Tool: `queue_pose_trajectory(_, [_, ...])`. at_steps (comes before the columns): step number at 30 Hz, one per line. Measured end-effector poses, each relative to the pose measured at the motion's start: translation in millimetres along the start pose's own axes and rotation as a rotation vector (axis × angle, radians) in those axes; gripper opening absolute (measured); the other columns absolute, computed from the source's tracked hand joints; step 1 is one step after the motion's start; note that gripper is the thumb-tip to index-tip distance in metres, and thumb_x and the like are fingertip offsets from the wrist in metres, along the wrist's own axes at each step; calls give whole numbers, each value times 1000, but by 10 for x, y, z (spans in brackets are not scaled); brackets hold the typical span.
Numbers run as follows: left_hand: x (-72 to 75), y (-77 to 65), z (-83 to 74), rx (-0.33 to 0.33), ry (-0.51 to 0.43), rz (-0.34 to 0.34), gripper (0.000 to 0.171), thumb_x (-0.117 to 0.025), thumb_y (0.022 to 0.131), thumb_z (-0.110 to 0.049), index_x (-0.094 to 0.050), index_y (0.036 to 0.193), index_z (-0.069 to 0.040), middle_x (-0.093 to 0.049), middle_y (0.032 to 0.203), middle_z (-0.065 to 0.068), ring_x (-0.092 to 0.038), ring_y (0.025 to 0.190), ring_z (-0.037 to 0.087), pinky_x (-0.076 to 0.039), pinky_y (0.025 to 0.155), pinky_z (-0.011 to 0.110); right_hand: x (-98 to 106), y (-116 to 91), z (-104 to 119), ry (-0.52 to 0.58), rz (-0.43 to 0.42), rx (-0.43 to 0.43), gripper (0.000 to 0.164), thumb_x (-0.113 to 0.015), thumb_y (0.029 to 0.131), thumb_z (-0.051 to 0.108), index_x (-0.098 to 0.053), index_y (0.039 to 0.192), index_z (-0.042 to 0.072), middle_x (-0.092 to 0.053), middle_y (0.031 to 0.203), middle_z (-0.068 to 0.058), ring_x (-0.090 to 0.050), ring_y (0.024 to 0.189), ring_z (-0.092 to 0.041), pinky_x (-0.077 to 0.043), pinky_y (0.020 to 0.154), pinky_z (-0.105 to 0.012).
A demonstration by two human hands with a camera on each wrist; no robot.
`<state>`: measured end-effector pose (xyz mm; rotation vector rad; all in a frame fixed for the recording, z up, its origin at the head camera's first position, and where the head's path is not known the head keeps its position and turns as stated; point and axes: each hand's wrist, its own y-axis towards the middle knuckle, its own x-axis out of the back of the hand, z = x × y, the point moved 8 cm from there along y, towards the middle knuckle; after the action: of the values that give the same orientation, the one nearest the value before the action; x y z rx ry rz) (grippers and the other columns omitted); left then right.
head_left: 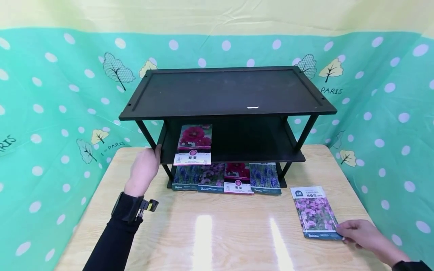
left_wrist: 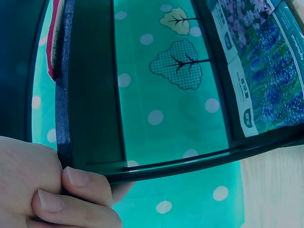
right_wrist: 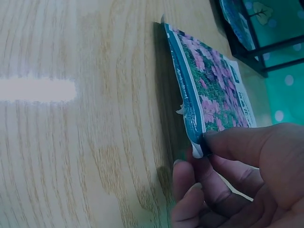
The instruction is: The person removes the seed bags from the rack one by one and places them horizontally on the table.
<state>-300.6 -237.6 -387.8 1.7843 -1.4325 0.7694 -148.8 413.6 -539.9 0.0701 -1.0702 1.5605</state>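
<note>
My left hand (head_left: pixel 144 168) grips the left front corner of the middle board (head_left: pixel 252 141) of a black tiered rack (head_left: pixel 223 92); in the left wrist view its fingers (left_wrist: pixel 90 187) curl round that corner by the post. At the right of the table, my right hand (head_left: pixel 364 236) pinches the lower right corner of a seed packet (head_left: pixel 315 213) with pink flowers. The right wrist view shows the thumb (right_wrist: pixel 237 142) on top of this packet, its near edge tilted up off the wood. A seed packet with a crimson flower (head_left: pixel 193 145) lies at the left of the middle board, overhanging its front edge.
On the rack's bottom board lie several seed packets side by side, among them a blue-flowered packet (head_left: pixel 265 178) and a crimson one (head_left: pixel 238 178). The wooden table (head_left: pixel 237 226) has bright glare streaks. A green dotted cloth (head_left: pixel 51 113) stands behind and at both sides.
</note>
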Motion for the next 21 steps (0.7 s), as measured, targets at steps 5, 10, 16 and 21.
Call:
queue_pose_trajectory(5, [8, -5, -15, -9, -6, -5, 47, -35, 114, -30, -59, 96, 6, -46, 63, 10, -51, 47, 22, -42, 42, 32, -31, 18, -22, -24, -5, -11, 33, -63, 101, 20, -67, 112, -11, -65, 81, -2, -59, 77, -19, -47, 64, -31])
queue_pose_trajectory(10, [0, 14, -43, -27, -1, -4, 46, -35, 114, -31, -58, 98, 6, -47, 63, 10, -51, 47, 22, -43, 41, 32, -33, 41, -56, -50, -28, 5, 34, -61, 102, 19, -67, 112, -12, -66, 83, -2, -60, 77, -20, -49, 65, -33])
queue_pose_trajectory(16, [-2, -4, -35, -15, 4, -13, 44, -36, 114, -30, -57, 100, 5, -49, 64, 11, -54, 49, 24, -44, 41, 31, 45, 72, -59, -104, -51, 14, 35, -61, 100, 20, -68, 111, -12, -70, 90, -7, -60, 80, -19, -52, 66, -36])
queue_pose_trajectory(21, [-5, -29, 11, -3, 8, -5, 47, -35, 114, -31, -58, 96, 6, -48, 64, 11, -53, 49, 24, -43, 42, 32, 55, 55, -34, -120, -48, -6, 40, -63, 99, 26, -69, 110, -12, -71, 94, -12, -60, 82, -19, -52, 67, -36])
